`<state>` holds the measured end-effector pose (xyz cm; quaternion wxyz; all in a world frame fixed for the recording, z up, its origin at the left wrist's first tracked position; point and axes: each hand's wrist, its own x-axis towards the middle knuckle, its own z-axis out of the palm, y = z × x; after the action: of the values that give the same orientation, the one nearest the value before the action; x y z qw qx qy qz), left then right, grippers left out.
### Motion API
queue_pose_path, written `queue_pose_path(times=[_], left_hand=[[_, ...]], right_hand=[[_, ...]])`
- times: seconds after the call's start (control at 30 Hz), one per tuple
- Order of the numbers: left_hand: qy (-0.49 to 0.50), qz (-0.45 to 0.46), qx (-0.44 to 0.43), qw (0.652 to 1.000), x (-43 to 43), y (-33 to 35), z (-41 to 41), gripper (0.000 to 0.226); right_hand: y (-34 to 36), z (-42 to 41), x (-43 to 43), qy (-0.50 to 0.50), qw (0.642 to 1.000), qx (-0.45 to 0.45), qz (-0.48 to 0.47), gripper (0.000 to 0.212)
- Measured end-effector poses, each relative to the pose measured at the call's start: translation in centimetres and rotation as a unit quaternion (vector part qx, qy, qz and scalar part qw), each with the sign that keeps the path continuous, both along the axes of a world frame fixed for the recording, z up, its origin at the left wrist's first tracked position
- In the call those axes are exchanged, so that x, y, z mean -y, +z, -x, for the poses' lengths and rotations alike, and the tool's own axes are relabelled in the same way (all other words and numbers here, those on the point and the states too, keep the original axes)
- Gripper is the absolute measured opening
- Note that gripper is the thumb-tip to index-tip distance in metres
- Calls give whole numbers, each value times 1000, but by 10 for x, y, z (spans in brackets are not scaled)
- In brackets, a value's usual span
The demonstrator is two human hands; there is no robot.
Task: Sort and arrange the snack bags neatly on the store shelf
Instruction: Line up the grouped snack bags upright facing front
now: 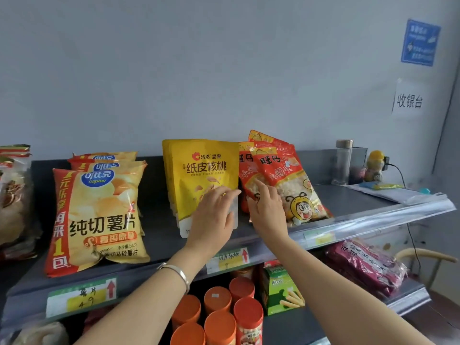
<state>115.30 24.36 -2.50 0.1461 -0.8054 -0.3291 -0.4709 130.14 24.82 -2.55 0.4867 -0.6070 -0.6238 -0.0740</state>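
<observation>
On the top shelf (348,200), chip bags (97,217) stand left, walnut pouches (201,170) in the middle, bun bags (286,180) just right of them. A bottle (343,163) stands far right, seemingly at the back. Cans (219,314) sit below.

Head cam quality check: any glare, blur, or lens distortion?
Head view: light soft and even, no hard shadows; glare streak on the clear price strip at the right; front edge of the shelf bows from the wide lens; blue sign in the top corner blurred, yellow bag print sharp.
</observation>
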Motion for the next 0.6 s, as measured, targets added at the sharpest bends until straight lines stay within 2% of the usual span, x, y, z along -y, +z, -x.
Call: queue_pose_path(times=[0.07, 0.23, 0.4, 0.5, 0.6], left_hand=[[-45, 53, -1, 998, -1, 4, -23, 47], [-117, 209, 51, 970, -11, 5, -78, 68], [-71, 294, 133, 944, -32, 14, -113, 84], [-28, 328, 215, 919, -47, 19, -129, 90], [13, 354, 304, 884, -66, 22, -141, 96]], right_hand=[[6, -18, 2, -39, 999, 28, -17, 41], [15, -58, -2, -135, 991, 6, -25, 45], [27, -95, -22, -137, 988, -64, 42, 56], [32, -115, -37, -116, 984, -114, 66, 59], [38, -137, -50, -117, 980, -124, 104, 63]])
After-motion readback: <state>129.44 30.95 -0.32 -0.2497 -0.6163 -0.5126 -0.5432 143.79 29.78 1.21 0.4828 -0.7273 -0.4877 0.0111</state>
